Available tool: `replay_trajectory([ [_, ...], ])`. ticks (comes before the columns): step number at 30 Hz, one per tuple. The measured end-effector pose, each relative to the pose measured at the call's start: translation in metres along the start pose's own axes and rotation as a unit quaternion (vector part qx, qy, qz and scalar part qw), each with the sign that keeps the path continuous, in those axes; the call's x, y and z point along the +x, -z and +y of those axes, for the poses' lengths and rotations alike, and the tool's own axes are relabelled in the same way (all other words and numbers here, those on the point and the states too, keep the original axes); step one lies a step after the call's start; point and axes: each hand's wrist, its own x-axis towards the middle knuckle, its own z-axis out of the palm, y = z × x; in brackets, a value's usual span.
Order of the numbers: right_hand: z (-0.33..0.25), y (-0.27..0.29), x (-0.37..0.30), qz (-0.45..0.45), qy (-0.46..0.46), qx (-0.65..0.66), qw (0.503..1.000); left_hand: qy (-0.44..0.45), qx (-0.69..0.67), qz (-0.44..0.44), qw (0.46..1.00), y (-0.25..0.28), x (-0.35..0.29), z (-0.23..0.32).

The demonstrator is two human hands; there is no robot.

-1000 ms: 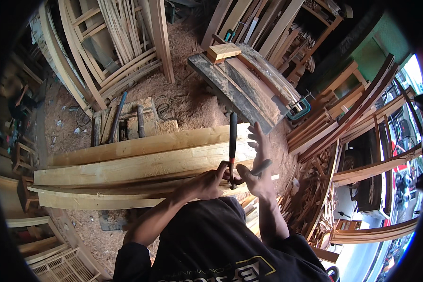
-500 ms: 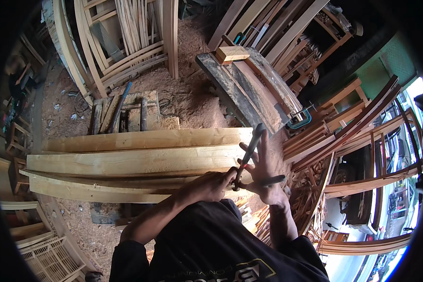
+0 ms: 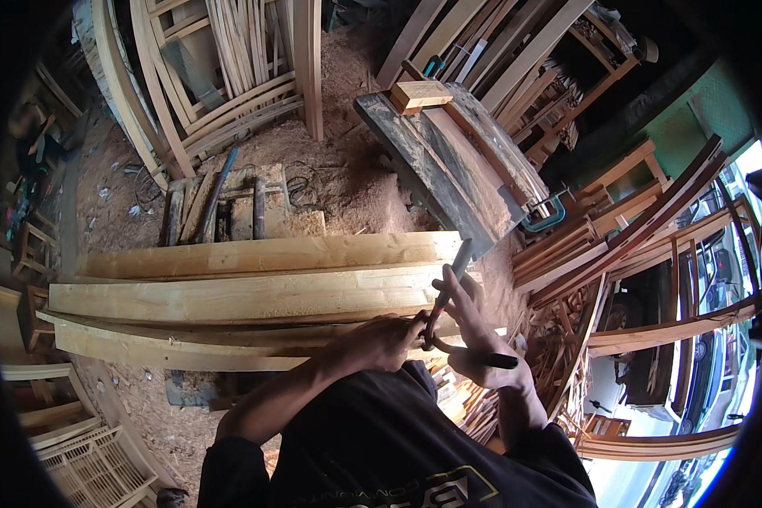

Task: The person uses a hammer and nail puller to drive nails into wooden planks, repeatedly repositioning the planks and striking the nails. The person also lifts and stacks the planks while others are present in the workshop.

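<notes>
Just in front of my body is a plier-like tool (image 3: 434, 324), its two dark handles spread wide and a reddish part near the joint. My left hand (image 3: 389, 340) is closed around its head end, hiding the jaws. Around the upper handle, my right hand (image 3: 472, 317) has its fingers drawn together, with fingertips crossing it. The lower handle (image 3: 493, 360) passes over the base of that hand. Beyond both hands lie long pale timber beams (image 3: 229, 298), side by side; their right ends are close to the tool.
A dusty machine table (image 3: 449, 169) at upper right carries a wood block (image 3: 421, 95) and a teal clamp (image 3: 547, 214). A low wooden stand (image 3: 244, 203) sits past the beams. Curved timbers (image 3: 635, 229) and scrap sticks (image 3: 559, 339) crowd the right. Sawdust covers the floor (image 3: 356, 186).
My right hand's spread fingers have drawn in onto the upper handle. The tool has shifted slightly, both handles a little lower. My left hand keeps its grip on the head end.
</notes>
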Motion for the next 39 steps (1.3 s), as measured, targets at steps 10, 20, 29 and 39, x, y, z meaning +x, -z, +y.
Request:
replay_trajectory([
  [10,0.028,-0.014,0.022,0.172,-0.226,0.136,0.949,-0.020,0.044,0.021,0.999,-0.001,-0.001,0.003],
  [20,0.044,-0.021,0.017,0.168,-0.091,0.246,0.950,0.080,-0.006,-0.069,0.994,0.012,0.007,0.018],
  [29,0.018,-0.024,0.005,0.122,0.118,0.049,0.984,0.111,-0.045,-0.098,0.988,0.021,0.013,0.025],
  [39,0.034,-0.044,0.000,0.238,0.158,-0.003,0.958,0.084,-0.033,-0.084,0.992,0.021,0.012,0.019],
])
